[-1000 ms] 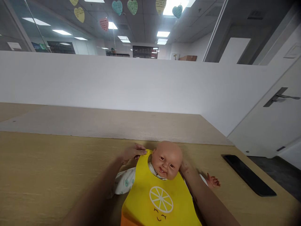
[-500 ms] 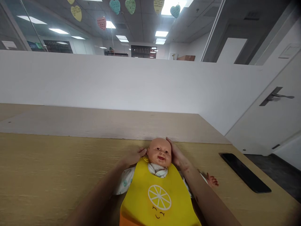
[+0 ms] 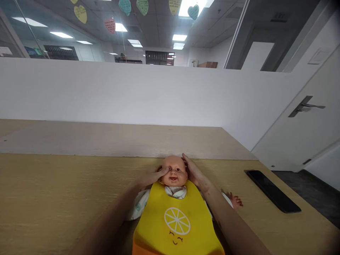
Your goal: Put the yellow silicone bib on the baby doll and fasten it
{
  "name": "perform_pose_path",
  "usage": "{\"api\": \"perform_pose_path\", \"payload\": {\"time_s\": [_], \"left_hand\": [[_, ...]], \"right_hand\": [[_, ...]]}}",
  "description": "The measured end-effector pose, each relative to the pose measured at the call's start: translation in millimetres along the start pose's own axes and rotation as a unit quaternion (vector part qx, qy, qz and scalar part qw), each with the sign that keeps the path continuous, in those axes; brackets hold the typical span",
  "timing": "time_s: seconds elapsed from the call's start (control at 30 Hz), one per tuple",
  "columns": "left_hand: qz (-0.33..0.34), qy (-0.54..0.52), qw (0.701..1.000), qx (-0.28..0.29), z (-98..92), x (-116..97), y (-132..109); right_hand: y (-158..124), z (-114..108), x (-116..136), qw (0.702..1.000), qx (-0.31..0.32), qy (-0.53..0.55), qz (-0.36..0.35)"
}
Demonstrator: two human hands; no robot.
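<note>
A baby doll (image 3: 174,164) lies face up on the table in front of me, in a white patterned garment. A yellow silicone bib (image 3: 156,212) with a lemon-slice face covers its chest, its neck part running up beside the head. My left hand (image 3: 155,176) grips the head on the left, thumb across the cheek near the eye, other fingers hidden behind. On the other side my right hand (image 3: 192,171) is curved around the head, fingertips partly out of sight behind it. The bib's fastening behind the neck is hidden.
A black phone (image 3: 272,191) lies on the wooden table (image 3: 66,191) to the right. Behind, a paler board (image 3: 119,140) meets a white wall (image 3: 119,92) with glass above. A door with a metal handle (image 3: 302,106) stands at the right.
My left hand has moved inward, its thumb now over the doll's cheek. The doll's head has turned more upright. My right hand stays beside the head. The view has shifted slightly.
</note>
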State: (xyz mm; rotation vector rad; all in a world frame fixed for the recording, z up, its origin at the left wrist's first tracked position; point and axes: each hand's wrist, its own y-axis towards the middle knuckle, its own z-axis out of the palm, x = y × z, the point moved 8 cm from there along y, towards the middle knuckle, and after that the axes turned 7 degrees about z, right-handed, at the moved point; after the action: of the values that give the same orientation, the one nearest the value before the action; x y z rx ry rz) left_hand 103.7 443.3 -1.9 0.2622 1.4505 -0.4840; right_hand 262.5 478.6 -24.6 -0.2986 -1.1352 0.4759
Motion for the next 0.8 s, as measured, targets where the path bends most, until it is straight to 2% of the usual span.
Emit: {"api": "perform_pose_path", "payload": {"time_s": [0.17,0.33,0.4,0.5,0.63,0.8], "left_hand": [[-0.042,-0.006,0.998,-0.041,-1.7,3,0],[-0.012,0.015,0.994,-0.111,-11.1,0,3],[-0.023,0.011,0.991,-0.133,-14.0,2,3],[-0.027,-0.009,0.990,-0.137,-11.8,2,3],[-0.013,-0.005,0.987,-0.157,-12.2,-3,1],[0.000,0.026,0.990,-0.142,-12.9,-5,-2]], "right_hand": [[-3,7,-1,0.999,0.028,-0.004,0.018],[-5,14,3,0.998,0.068,-0.013,0.013],[-8,16,6,0.998,0.065,-0.017,0.003],[-13,18,8,0.998,0.054,-0.028,-0.004],[-13,9,16,0.995,0.010,-0.083,-0.048],[-11,1,17,0.990,-0.005,-0.127,-0.056]]}}
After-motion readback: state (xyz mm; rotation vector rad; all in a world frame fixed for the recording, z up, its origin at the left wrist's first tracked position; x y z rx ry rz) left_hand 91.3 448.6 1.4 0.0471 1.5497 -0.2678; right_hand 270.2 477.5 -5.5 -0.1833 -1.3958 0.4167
